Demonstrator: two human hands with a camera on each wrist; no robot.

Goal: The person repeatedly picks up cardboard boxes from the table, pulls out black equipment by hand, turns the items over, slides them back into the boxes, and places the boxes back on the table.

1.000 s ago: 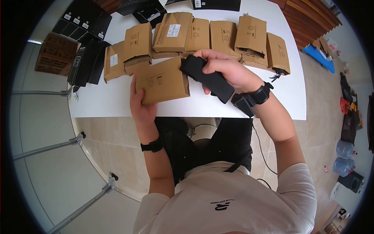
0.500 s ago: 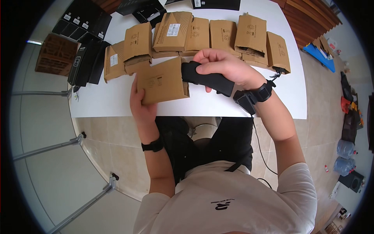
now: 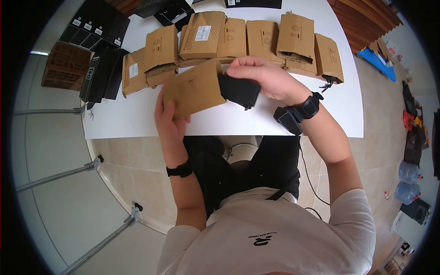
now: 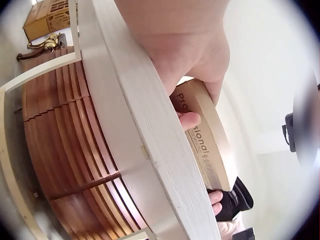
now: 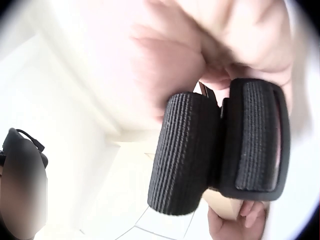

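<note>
My left hand (image 3: 170,112) grips a brown cardboard box (image 3: 195,89) from its left side, thumb on the near face. The box is tilted above the table, its open end facing right, and "Professional" print shows on it in the left wrist view. My right hand (image 3: 277,80) holds a folded black strap (image 3: 239,91), whose left end is hidden in the box's open end. Ribbed elastic fabric covers the strap (image 5: 257,140) in the right wrist view. There the right fingers (image 5: 175,70) curl at its upper end, and the left fingertips show below near the box.
A row of similar cardboard boxes (image 3: 233,39) stands across the white table (image 3: 275,123) behind my hands. A black cord end (image 3: 327,85) pokes from the rightmost box. Black boxes (image 3: 94,27) are stacked at the left, with a brown patterned block (image 3: 65,66) beside them.
The black strap has moved left from beside the box, and its end has gone into the opening. My right hand has followed it, turning flatter. The box has tilted up slightly at its right end.
</note>
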